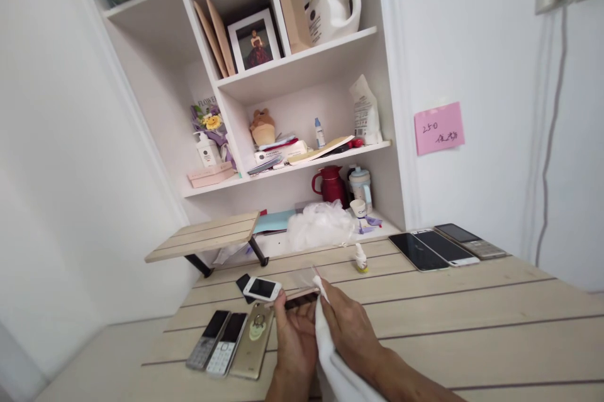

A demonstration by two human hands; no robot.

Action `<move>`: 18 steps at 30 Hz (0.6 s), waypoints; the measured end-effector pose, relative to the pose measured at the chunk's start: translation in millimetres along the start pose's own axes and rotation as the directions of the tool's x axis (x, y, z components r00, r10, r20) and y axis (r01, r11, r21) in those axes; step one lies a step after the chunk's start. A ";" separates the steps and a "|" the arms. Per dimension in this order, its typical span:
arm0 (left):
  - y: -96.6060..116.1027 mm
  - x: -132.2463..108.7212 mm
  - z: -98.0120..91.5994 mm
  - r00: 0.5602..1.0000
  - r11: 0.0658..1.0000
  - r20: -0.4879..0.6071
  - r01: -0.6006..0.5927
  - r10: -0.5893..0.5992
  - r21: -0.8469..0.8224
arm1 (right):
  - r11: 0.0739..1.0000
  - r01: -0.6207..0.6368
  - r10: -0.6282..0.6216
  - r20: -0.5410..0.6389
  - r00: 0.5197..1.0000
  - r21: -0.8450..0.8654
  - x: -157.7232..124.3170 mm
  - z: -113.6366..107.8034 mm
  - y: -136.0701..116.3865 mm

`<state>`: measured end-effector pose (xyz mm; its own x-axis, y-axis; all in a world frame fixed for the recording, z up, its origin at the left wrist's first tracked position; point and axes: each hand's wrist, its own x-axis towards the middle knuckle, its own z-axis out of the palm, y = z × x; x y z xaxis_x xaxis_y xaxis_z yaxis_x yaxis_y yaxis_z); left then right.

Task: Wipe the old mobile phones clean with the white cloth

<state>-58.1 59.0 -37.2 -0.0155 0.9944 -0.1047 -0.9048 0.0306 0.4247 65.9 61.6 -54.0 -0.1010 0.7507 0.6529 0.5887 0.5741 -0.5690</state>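
Note:
In front of me, my left hand (297, 339) is closed around a thin phone (301, 298) with a pinkish edge and a dark face. The phone is tilted, so I see it nearly edge-on. My right hand (352, 323) grips a white cloth (328, 351) and presses a bunched end of it against the phone's right end. A clear, see-through edge rises behind the phone; what it belongs to I cannot make out. Just beyond the left fingers lies a small white phone (262, 289), partly over a black one (244, 287).
At left lie a gold phone (253, 342) and two keypad phones (227, 345) (207, 339). Several phones (419, 252) line the back right. A small bottle (361, 258) stands mid-table (472, 326). A raised wooden stand (202, 237) and shelves (306, 68) are behind.

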 end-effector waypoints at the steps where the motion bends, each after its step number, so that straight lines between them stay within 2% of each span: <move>1: 0.2 -0.2 0.5 1.000 1.000 0.003 -0.002 0.002 0.003 | 1.000 0.000 0.000 -0.002 1.000 0.001 -0.2 0.3 -0.1; 18: 3.0 -4.3 8.9 0.999 0.999 0.032 -0.028 0.028 0.025 | 0.997 0.068 -0.066 -0.047 0.997 0.046 -1.3 0.6 -4.9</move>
<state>-57.0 55.8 -27.5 -0.0267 0.9976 -0.0639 -0.8930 0.0049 0.4500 62.7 58.0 -52.4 -0.1017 0.6947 0.7121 0.5433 0.6384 -0.5452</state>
